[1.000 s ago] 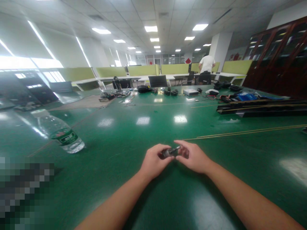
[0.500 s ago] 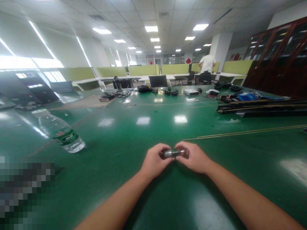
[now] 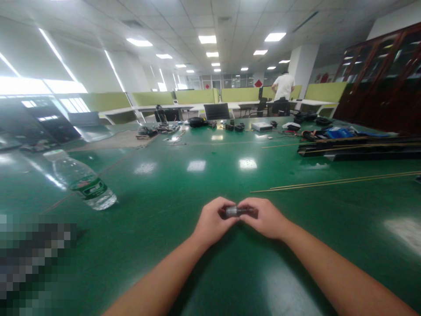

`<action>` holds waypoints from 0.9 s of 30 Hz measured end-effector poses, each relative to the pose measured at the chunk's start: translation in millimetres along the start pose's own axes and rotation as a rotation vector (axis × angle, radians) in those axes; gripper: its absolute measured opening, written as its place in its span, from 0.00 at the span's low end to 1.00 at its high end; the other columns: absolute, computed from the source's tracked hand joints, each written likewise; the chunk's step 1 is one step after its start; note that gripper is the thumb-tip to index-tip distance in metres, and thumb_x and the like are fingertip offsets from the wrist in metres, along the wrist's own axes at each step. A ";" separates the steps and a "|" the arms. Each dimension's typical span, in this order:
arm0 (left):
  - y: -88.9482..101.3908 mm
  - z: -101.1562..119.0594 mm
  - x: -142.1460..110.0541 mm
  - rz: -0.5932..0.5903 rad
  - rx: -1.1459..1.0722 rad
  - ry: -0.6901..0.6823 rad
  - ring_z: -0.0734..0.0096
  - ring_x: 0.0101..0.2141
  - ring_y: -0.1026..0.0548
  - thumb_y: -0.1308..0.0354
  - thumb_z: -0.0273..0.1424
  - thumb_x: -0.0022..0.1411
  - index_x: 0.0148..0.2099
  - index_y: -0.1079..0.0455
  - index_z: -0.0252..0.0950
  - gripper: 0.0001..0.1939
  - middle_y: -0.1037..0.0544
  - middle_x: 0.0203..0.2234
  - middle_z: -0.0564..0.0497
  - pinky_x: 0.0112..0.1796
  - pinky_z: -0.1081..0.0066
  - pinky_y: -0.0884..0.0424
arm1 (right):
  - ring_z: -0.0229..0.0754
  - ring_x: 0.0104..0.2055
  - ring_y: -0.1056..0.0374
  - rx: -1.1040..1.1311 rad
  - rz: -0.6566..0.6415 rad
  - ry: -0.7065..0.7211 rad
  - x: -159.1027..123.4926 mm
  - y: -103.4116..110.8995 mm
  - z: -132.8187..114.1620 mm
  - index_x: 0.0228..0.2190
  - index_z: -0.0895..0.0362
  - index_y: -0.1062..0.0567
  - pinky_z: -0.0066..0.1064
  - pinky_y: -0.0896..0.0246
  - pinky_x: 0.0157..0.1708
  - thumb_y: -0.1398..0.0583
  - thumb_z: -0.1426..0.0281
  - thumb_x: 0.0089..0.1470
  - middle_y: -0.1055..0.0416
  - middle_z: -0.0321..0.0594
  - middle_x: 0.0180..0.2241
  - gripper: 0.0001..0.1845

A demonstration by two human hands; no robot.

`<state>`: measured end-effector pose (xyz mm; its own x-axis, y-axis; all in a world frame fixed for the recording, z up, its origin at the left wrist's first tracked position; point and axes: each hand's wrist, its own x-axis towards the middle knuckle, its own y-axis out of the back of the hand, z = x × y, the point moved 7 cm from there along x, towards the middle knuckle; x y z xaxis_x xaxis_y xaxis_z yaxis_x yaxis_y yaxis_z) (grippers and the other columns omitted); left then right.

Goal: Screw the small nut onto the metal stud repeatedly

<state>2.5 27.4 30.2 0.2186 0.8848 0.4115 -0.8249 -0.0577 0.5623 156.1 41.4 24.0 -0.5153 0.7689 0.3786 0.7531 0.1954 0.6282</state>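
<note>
Low over the green table, my two hands meet around a small metal cylindrical part. Its wider silvery end is pinched between the thumb and fingers of my left hand. My right hand is closed around the narrower, darker end, which is mostly covered by the fingers. The part lies roughly level, pointing left to right. Whether it is one piece or two joined pieces I cannot tell.
A clear water bottle with a green label stands left. Thin brass-coloured rods and black rails lie right. Electronics line the table's far side. A person in a white top stands beyond, and a pixelated patch covers the lower left.
My right hand has shifted slightly left, and less of the part's middle shows between the hands. My left hand stays nearly still.
</note>
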 end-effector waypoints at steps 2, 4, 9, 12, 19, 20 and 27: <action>-0.3 0.3 -0.1 0.005 -0.006 0.001 0.68 0.33 0.25 0.32 0.30 0.51 0.38 0.26 0.37 0.11 0.22 0.33 0.50 0.34 0.71 0.30 | 0.44 0.38 0.28 -0.016 0.004 0.002 0.6 0.3 0.2 0.39 0.55 0.21 0.32 0.36 0.39 0.36 0.73 0.51 0.22 0.41 0.37 0.11; -0.5 1.0 -0.2 0.010 -0.006 -0.002 0.68 0.33 0.25 0.32 0.30 0.51 0.38 0.26 0.37 0.11 0.22 0.33 0.50 0.34 0.71 0.30 | 0.43 0.37 0.28 -0.028 0.004 0.004 1.0 0.3 0.3 0.38 0.56 0.21 0.32 0.36 0.38 0.36 0.73 0.52 0.22 0.41 0.36 0.09; -0.4 1.2 -0.6 0.019 0.008 0.000 0.68 0.33 0.25 0.32 0.29 0.50 0.38 0.25 0.37 0.11 0.22 0.32 0.50 0.34 0.70 0.29 | 0.42 0.35 0.28 -0.043 0.002 0.002 0.8 0.8 -0.5 0.36 0.56 0.20 0.31 0.37 0.36 0.36 0.71 0.52 0.22 0.40 0.34 0.07; -0.5 0.3 -1.0 0.021 0.020 -0.003 0.67 0.34 0.24 0.31 0.29 0.50 0.38 0.24 0.38 0.12 0.21 0.33 0.49 0.35 0.70 0.29 | 0.42 0.35 0.29 -0.046 -0.001 -0.004 0.4 1.3 -0.7 0.36 0.56 0.20 0.31 0.38 0.36 0.36 0.71 0.53 0.22 0.39 0.34 0.07; -0.6 -0.8 -1.5 0.014 0.024 0.001 0.67 0.34 0.24 0.31 0.29 0.50 0.39 0.24 0.37 0.11 0.21 0.33 0.49 0.35 0.70 0.29 | 0.41 0.34 0.29 -0.061 -0.014 -0.011 0.6 1.8 1.2 0.35 0.56 0.20 0.30 0.38 0.34 0.36 0.71 0.52 0.23 0.39 0.33 0.07; -0.5 -0.5 -1.5 0.014 0.027 -0.002 0.67 0.34 0.24 0.31 0.28 0.50 0.39 0.24 0.37 0.11 0.21 0.33 0.49 0.35 0.69 0.29 | 0.41 0.34 0.30 -0.062 -0.014 -0.008 0.6 1.9 1.2 0.35 0.56 0.20 0.30 0.38 0.34 0.36 0.70 0.52 0.23 0.39 0.32 0.07; -1.5 -1.6 -1.1 0.005 0.038 -0.005 0.68 0.34 0.24 0.31 0.27 0.49 0.39 0.24 0.38 0.12 0.22 0.33 0.51 0.36 0.70 0.30 | 0.41 0.34 0.30 -0.082 -0.021 0.000 -0.1 1.2 2.9 0.34 0.56 0.20 0.30 0.39 0.35 0.36 0.70 0.52 0.23 0.39 0.33 0.06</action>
<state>2.7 27.3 27.8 0.2169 0.8822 0.4178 -0.8055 -0.0801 0.5872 158.2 43.3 22.8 -0.5305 0.7653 0.3645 0.7063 0.1612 0.6893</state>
